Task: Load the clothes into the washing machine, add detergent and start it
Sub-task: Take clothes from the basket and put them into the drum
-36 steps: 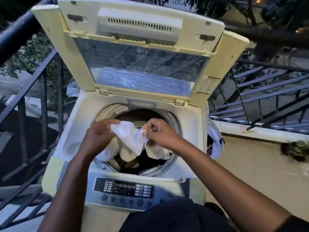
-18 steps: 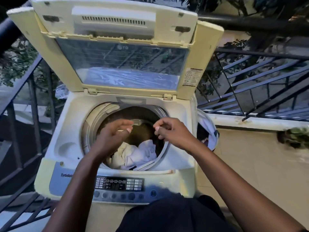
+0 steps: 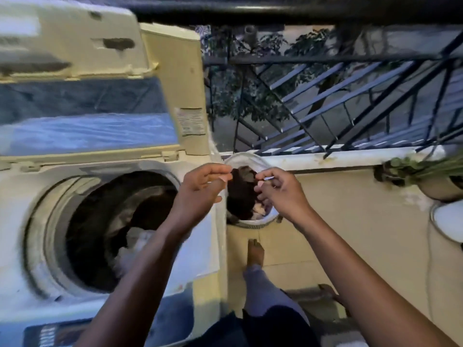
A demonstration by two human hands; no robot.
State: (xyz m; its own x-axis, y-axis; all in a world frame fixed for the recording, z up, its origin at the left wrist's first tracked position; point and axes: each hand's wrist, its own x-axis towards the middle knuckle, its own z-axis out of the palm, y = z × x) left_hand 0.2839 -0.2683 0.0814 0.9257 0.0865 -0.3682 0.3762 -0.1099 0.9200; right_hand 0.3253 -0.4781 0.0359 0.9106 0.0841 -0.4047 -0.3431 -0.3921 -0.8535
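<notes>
The dark clothes (image 3: 241, 194) lie heaped in a round white laundry basket (image 3: 246, 158) on the floor just beside the right edge of the washing machine (image 3: 100, 196), whose lid stands open with white laundry (image 3: 136, 242) already in the drum. They look soft, limp and light, likely to sag and trail, so a bunched handful from the top of the heap seems the best hold. Both the left hand (image 3: 199, 189) and right hand (image 3: 280, 190) hover over the basket, fingers loosely curled, each grip holding nothing.

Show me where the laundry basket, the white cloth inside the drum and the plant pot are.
laundry basket (image 3: 253, 224): head view, front rim.
white cloth (image 3: 136, 242): head view, middle of the visible fabric.
plant pot (image 3: 437, 189): head view, outer wall.
</notes>
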